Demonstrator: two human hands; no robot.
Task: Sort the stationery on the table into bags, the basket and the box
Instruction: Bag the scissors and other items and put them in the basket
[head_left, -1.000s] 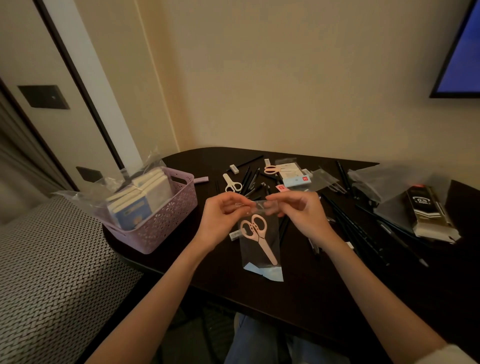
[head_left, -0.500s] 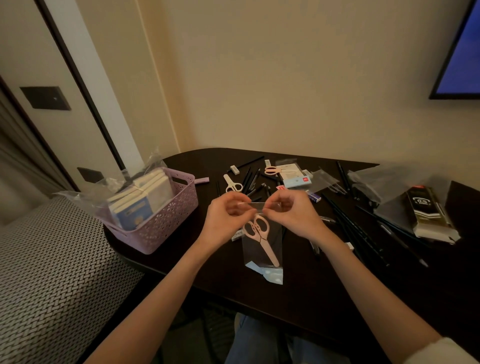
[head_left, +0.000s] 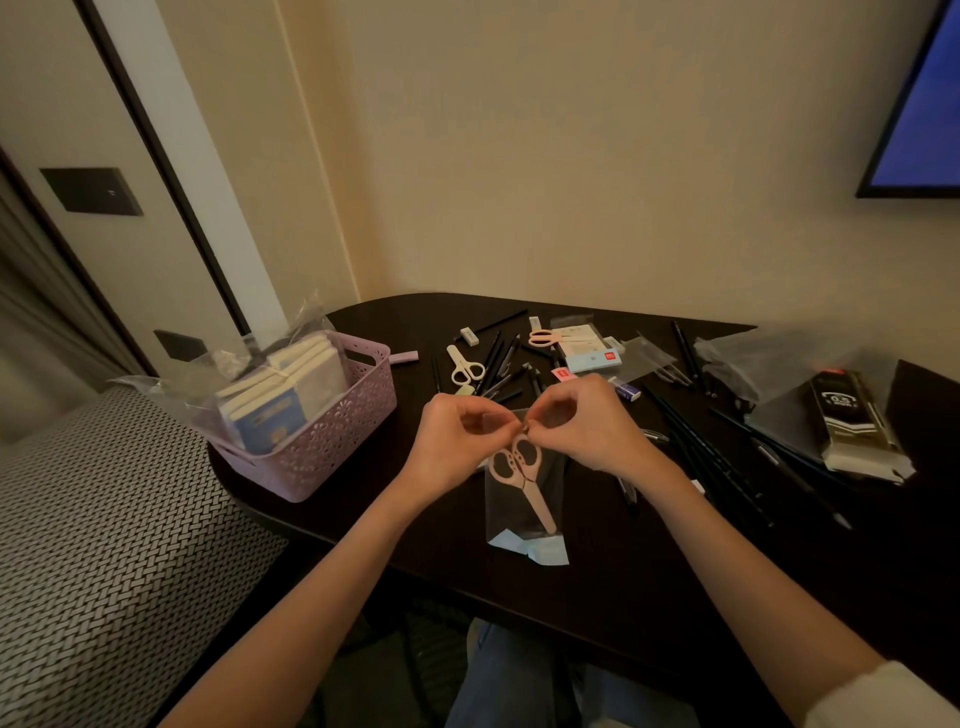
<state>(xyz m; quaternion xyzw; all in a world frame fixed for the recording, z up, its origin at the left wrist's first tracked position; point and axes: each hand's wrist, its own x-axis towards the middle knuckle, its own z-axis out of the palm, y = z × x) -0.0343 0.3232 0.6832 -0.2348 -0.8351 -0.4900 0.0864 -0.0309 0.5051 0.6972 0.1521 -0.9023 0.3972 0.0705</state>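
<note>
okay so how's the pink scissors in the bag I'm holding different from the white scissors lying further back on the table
The pink scissors sit inside a clear bag pinched at its top by the left hand and right hand; the white scissors lie loose on the table. Pink handles point away from you; white handles point towards you. Both are closed.

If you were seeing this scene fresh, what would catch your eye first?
The left hand and right hand pinch the top of a clear bag holding pink scissors at centre. At left stands a purple basket; black pens lie scattered at right.
</note>
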